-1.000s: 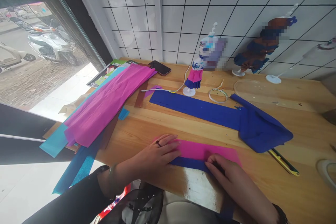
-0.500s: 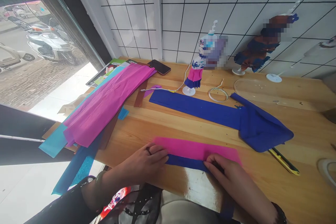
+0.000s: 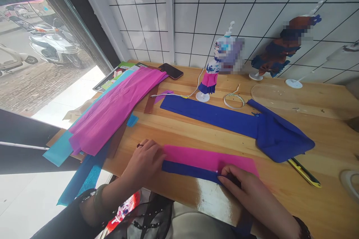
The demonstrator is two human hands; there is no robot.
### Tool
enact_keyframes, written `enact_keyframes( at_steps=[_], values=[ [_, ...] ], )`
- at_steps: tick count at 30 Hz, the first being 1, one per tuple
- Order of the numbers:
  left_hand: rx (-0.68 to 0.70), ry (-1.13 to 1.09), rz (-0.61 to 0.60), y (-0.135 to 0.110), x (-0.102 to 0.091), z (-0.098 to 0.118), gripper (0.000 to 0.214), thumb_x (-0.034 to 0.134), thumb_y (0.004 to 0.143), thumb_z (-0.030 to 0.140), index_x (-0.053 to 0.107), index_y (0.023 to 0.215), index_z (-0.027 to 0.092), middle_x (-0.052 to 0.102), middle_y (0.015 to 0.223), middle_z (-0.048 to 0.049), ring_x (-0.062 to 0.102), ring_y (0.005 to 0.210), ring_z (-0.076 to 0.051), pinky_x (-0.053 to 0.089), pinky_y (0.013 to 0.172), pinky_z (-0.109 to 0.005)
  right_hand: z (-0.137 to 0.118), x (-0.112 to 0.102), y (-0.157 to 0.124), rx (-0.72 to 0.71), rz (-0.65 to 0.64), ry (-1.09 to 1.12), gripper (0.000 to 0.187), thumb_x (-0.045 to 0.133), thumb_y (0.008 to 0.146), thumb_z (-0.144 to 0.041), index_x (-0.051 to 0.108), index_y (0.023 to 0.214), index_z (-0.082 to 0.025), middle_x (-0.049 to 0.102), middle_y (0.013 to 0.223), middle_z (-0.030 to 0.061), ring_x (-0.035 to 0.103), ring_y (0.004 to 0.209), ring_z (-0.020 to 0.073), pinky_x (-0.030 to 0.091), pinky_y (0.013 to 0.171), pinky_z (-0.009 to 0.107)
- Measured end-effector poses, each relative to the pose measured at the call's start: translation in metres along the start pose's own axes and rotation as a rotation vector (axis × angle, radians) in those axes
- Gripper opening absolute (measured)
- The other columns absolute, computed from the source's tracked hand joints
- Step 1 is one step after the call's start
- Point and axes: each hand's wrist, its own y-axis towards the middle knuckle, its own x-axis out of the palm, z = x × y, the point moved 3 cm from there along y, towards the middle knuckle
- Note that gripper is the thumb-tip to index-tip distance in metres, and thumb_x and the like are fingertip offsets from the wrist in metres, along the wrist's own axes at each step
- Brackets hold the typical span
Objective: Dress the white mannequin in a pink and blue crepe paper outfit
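A thin pink strip point(image 3: 196, 157) lies lengthwise on the table in front of me, with a narrower blue strip point(image 3: 185, 170) along its near edge. At the left end, my left hand point(image 3: 147, 160) has its fingers bent and close together on the pink strip; the thumb is hidden. Further right, my right hand point(image 3: 242, 183) pinches the overlapping edges of both strips between thumb and forefinger. The blue strip's left corner shows beside my left fingers. Its right part passes under my right hand and hangs over the table's front edge.
Behind lies a long blue piece point(image 3: 210, 114), bunched at right over a yellow cutter point(image 3: 304, 171). Pink sheets point(image 3: 112, 115) are piled left. A phone point(image 3: 171, 71), a small dressed figure point(image 3: 209, 78), a measuring tape point(image 3: 234, 101) and a darker dressed figure point(image 3: 276, 52) stand or lie toward the wall.
My left hand has slid left along the strips to their end, uncovering more of the blue strip. My right hand keeps its pinch in nearly the same place.
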Motion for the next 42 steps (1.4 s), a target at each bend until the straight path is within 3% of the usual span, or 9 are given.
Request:
enact_keyframes(
  at_steps=[3, 7, 11, 14, 16, 19, 23, 34, 42],
  values=[
    [-0.166, -0.041, -0.080, 0.001, 0.003, -0.001, 0.027, 0.054, 0.082, 0.044, 0.062, 0.080, 0.018, 0.057, 0.085, -0.0056, 0.053, 0.087, -0.023, 0.044, 0.075, -0.040, 0.002, 0.001, 0.001, 0.006, -0.005, -0.007, 0.022, 0.040, 0.088, -0.042, 0.051, 0.082, -0.024, 0.065, 0.080, -0.0005, 0.060, 0.071, 0.0159, 0.043, 0.064, 0.026],
    [-0.160, -0.142, -0.076, 0.003, 0.011, 0.009, 0.019, 0.062, 0.076, 0.039, 0.062, 0.077, 0.020, 0.058, 0.087, -0.0038, 0.052, 0.088, -0.022, 0.042, 0.077, -0.039, 0.001, 0.000, 0.001, 0.008, -0.002, -0.033, 0.023, 0.040, 0.088, -0.041, 0.052, 0.081, -0.023, 0.065, 0.079, -0.0011, 0.059, 0.069, 0.0150, 0.043, 0.063, 0.025],
    [-0.171, -0.320, -0.078, 0.001, 0.016, 0.015, 0.018, 0.059, 0.079, 0.034, 0.056, 0.070, 0.018, 0.060, 0.078, -0.0021, 0.054, 0.078, -0.018, 0.042, 0.072, -0.034, -0.001, 0.000, 0.000, 0.000, 0.011, -0.020, 0.021, 0.041, 0.088, -0.039, 0.052, 0.079, -0.023, 0.065, 0.077, -0.0008, 0.058, 0.068, 0.0147, 0.043, 0.061, 0.024],
    [-0.312, -0.543, -0.139, -0.004, 0.017, 0.014, 0.019, 0.058, 0.078, 0.036, 0.054, 0.086, 0.019, 0.061, 0.079, -0.0010, 0.056, 0.071, -0.015, 0.044, 0.065, -0.029, -0.001, 0.000, 0.001, -0.017, 0.008, -0.017, 0.022, 0.040, 0.089, -0.039, 0.050, 0.079, -0.023, 0.064, 0.078, -0.0001, 0.058, 0.068, 0.0149, 0.043, 0.062, 0.025],
    [-0.375, -0.644, -0.167, -0.009, 0.016, 0.014, 0.038, 0.060, 0.076, 0.036, 0.048, 0.108, 0.020, 0.061, 0.081, -0.0005, 0.056, 0.069, -0.014, 0.044, 0.062, -0.027, 0.000, 0.000, 0.001, -0.015, 0.005, -0.021, 0.023, 0.038, 0.090, -0.040, 0.050, 0.080, -0.023, 0.064, 0.077, -0.0002, 0.058, 0.067, 0.0148, 0.043, 0.062, 0.025],
    [-0.403, -0.579, -0.197, -0.013, 0.014, 0.014, 0.066, 0.063, 0.074, 0.035, 0.032, 0.131, 0.022, 0.057, 0.074, 0.0028, 0.052, 0.061, -0.012, 0.040, 0.056, -0.025, 0.001, 0.001, 0.001, 0.000, -0.005, -0.025, 0.024, 0.037, 0.090, -0.041, 0.050, 0.081, -0.023, 0.063, 0.076, -0.0007, 0.057, 0.066, 0.0147, 0.042, 0.062, 0.025],
    [-0.401, -0.550, -0.190, -0.013, 0.015, 0.016, 0.073, 0.060, 0.076, 0.034, 0.024, 0.139, 0.023, 0.050, 0.067, 0.0058, 0.049, 0.059, -0.012, 0.036, 0.055, -0.023, 0.001, 0.001, 0.001, 0.008, -0.011, -0.037, 0.024, 0.038, 0.090, -0.042, 0.050, 0.081, -0.023, 0.063, 0.076, -0.0014, 0.057, 0.067, 0.0144, 0.042, 0.062, 0.024],
    [-0.368, -0.514, -0.057, -0.012, 0.016, 0.017, 0.050, 0.042, 0.087, 0.030, 0.033, 0.135, 0.023, 0.044, 0.062, 0.0055, 0.047, 0.059, -0.012, 0.036, 0.059, -0.023, 0.001, 0.001, 0.000, 0.022, -0.001, -0.020, 0.027, 0.034, 0.092, -0.042, 0.047, 0.078, -0.023, 0.060, 0.074, -0.0028, 0.055, 0.066, 0.0129, 0.040, 0.063, 0.023],
    [-0.407, -0.427, -0.099, -0.013, 0.018, 0.015, 0.049, 0.041, 0.087, 0.032, 0.033, 0.135, 0.025, 0.050, 0.067, 0.0041, 0.051, 0.066, -0.014, 0.037, 0.064, -0.025, 0.004, 0.002, 0.002, 0.051, 0.006, -0.012, 0.027, 0.034, 0.092, -0.042, 0.047, 0.078, -0.024, 0.060, 0.074, -0.0032, 0.056, 0.067, 0.0133, 0.039, 0.063, 0.025]
  ],
)
